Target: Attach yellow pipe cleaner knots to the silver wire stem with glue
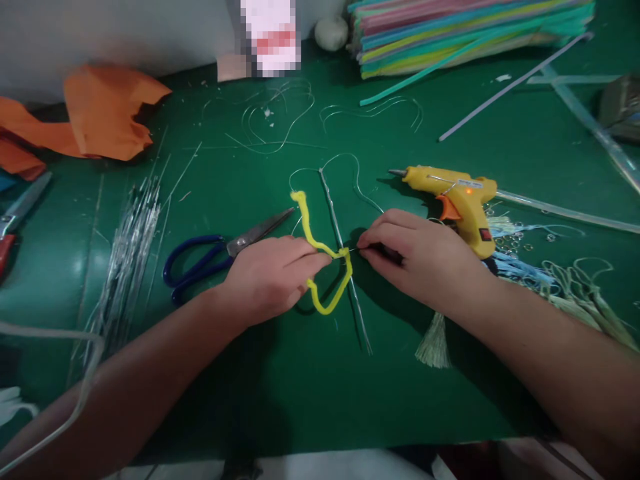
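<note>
My left hand [273,273] is closed on a bent yellow pipe cleaner [330,307], whose ends stick out above and below the fingers. Through the pipe cleaner's crossing point runs a twisted silver wire stem [330,203], with thin wire curling from its top. Thumb and forefinger of my right hand [400,250] pinch a fine wire [354,250] that leads to this crossing. A pale green tassel [434,343] hangs out below my right hand. Behind my left hand lie blue-handled scissors [195,267], partly covered by it.
A yellow glue gun [457,193] with a lit orange light lies behind my right hand. Silver wires [127,260] are bunched at left, near orange scraps [107,113]. Coloured pipe cleaners [470,33] are stacked at the back right. Tassels [580,287] and small rings lie at right.
</note>
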### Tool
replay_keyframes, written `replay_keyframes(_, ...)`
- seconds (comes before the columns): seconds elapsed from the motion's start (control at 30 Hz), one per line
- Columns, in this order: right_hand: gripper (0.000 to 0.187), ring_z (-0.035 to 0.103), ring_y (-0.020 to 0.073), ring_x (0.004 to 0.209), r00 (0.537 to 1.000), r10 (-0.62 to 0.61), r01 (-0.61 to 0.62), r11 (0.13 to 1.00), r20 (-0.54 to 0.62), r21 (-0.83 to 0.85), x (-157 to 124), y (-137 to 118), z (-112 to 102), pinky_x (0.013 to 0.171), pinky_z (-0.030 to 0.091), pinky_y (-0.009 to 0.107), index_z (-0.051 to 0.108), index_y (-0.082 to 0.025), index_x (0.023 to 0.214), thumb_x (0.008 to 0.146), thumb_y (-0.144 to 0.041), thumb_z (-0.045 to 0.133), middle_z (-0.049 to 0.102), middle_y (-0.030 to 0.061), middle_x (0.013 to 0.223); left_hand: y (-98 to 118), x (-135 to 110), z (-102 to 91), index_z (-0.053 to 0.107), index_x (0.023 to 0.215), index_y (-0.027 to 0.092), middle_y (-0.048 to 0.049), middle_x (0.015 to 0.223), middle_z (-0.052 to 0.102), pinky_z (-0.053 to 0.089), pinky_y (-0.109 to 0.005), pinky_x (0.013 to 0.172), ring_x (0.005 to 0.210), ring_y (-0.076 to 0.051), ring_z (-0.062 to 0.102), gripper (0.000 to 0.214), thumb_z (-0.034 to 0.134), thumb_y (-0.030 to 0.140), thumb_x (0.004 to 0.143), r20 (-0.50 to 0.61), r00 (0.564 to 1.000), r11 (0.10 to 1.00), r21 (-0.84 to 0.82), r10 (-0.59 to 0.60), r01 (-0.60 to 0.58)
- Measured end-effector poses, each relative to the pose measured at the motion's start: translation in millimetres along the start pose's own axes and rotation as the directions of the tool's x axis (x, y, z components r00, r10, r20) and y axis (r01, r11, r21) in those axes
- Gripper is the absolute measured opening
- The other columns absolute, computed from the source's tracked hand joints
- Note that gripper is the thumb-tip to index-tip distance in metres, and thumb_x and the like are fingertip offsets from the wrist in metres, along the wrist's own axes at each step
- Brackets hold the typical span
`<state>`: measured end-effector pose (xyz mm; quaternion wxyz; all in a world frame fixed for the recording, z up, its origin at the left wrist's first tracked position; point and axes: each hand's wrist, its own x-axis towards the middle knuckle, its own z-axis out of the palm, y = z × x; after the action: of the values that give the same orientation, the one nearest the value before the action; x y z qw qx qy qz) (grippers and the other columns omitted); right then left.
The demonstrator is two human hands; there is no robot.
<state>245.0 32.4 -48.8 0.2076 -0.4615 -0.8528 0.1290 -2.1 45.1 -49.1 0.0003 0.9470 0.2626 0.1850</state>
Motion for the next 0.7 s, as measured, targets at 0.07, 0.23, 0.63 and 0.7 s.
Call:
replay_keyframes(0.07,0.013,0.067,0.0177,0.078,1.000,0.010,-0.010,1.000,0.001,0.001,0.1,-0.1,0.2,0.060,0.051,0.029,0.068,-0.018,0.091,0.090,-0.018,0.055,0.069,0.0059,0.093,-0.4,0.0,-0.4,0.072,0.106,0.017,-0.0055,0.094,0.075,0.053,-0.028,0.066,0.078,-0.017,0.069,0.027,0.054,0.011,0.087,-0.001,1.000,1.000,0.009,0.001,0.000)
replay_keyframes(0.23,0.014,0.067,0.0176,0.078,1.000,0.022,-0.022,1.000,0.006,-0.010,-0.2,-0.4,0.3,0.060,0.050,0.028,0.068,-0.021,0.091,0.091,-0.020,0.054,0.070,0.0058,0.094,-0.9,0.7,-1.7,0.072,0.104,0.019,-0.0042,0.093,0.076,0.053,-0.027,0.065,0.077,-0.017,0.070,0.025,0.055,0.012,0.087,-0.016,1.000,0.999,0.035,0.009,-0.009)
replay_keyframes(0.63,0.014,0.067,0.0187,0.077,1.000,0.027,-0.027,1.000,0.003,0.004,0.0,-2.1,-0.3,0.058,0.050,0.029,0.068,-0.019,0.092,0.089,-0.019,0.055,0.069,0.0064,0.093,1.2,2.4,-5.6,0.071,0.098,0.016,-0.0042,0.088,0.076,0.056,-0.028,0.068,0.075,-0.016,0.071,0.017,0.058,0.014,0.088,-0.118,0.992,0.999,-0.021,-0.036,0.033)
replay_keyframes(0.7,0.014,0.067,0.0188,0.077,1.000,0.029,-0.029,1.000,0.000,0.003,0.0,-2.2,-0.7,0.059,0.050,0.029,0.069,-0.019,0.092,0.089,-0.019,0.055,0.069,0.0064,0.092,2.0,1.9,-7.4,0.071,0.096,0.017,-0.0040,0.088,0.076,0.056,-0.027,0.069,0.077,-0.016,0.071,0.016,0.058,0.014,0.088,-0.136,0.988,0.998,-0.017,-0.069,0.067)
